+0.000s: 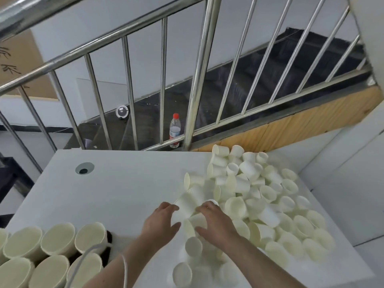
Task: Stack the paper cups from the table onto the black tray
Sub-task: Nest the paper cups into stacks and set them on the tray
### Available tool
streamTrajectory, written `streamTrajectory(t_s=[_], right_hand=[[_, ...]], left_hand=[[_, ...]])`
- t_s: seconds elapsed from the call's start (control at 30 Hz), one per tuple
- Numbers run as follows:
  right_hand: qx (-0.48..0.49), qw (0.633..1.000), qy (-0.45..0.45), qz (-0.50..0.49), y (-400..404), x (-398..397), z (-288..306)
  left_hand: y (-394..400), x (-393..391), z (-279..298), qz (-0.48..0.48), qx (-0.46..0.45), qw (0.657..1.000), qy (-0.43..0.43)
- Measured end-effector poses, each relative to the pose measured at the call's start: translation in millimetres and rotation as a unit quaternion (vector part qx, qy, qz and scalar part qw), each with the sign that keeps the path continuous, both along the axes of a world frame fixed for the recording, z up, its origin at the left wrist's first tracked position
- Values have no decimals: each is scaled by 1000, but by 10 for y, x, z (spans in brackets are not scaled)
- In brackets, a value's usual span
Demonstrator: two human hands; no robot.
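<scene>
Nearest the camera, at the lower left, upright stacks of paper cups (pixel 56 240) stand packed together, mouths up, on a black tray (pixel 108 238) of which only a dark sliver shows at the edge. A thin white cord (pixel 124 265) crosses the left forearm. Just beyond, two bare hands meet at the near edge of a loose pile of cups (pixel 259 196): the left hand (pixel 161 222) lies with fingers spread and nearly straight against the side of one tipped cup (pixel 190 201), touching rather than clasping it, while the right hand (pixel 214 222) curls its fingers over a second cup (pixel 198 222) lying beneath it. The cups are plain, pale cream and unprinted, tumbled on their sides and rims across the right half of the white table (pixel 124 194). A round cable port (pixel 84 168) sits in the tabletop at far left. Behind the table runs a steel railing (pixel 195 84); past its bars stand a red-capped plastic bottle (pixel 175 129), a dark stairway and white walls.
</scene>
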State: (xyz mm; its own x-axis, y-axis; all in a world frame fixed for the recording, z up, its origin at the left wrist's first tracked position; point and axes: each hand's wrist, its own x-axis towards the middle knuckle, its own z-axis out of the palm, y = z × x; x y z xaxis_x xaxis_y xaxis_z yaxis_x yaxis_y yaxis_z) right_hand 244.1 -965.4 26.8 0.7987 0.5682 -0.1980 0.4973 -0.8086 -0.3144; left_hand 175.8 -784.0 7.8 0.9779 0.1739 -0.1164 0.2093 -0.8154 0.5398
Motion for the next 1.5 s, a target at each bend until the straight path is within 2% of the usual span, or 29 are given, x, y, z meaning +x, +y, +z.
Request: streamTrajectory(t_s=[0.5,0.7,0.93,1.03,1.2,1.37,1.5], right_hand=[[-61,996,37,-55,505,1179,-298],[-91,993,63,-51,589,1336,-482],[-69,995,54,-48,581,1376,-517],[-51,997,32,-42,570,1363,-448],[-4,1000,6,-22,547,1244,-376],[-33,999,24,18,529,1081,-428],[-48,998,32,26,514,1052,-431]], left_hand=[[312,972,-444,20,-31,997,74],[253,1068,-593,45,-71,992,97],[249,1106,-598,58,-91,990,85],[304,1093,-517,63,-66,995,51],[387,1029,-364,37,32,999,7],[385,917,-405,-13,85,996,36],[373,853,-422,-22,79,996,38]])
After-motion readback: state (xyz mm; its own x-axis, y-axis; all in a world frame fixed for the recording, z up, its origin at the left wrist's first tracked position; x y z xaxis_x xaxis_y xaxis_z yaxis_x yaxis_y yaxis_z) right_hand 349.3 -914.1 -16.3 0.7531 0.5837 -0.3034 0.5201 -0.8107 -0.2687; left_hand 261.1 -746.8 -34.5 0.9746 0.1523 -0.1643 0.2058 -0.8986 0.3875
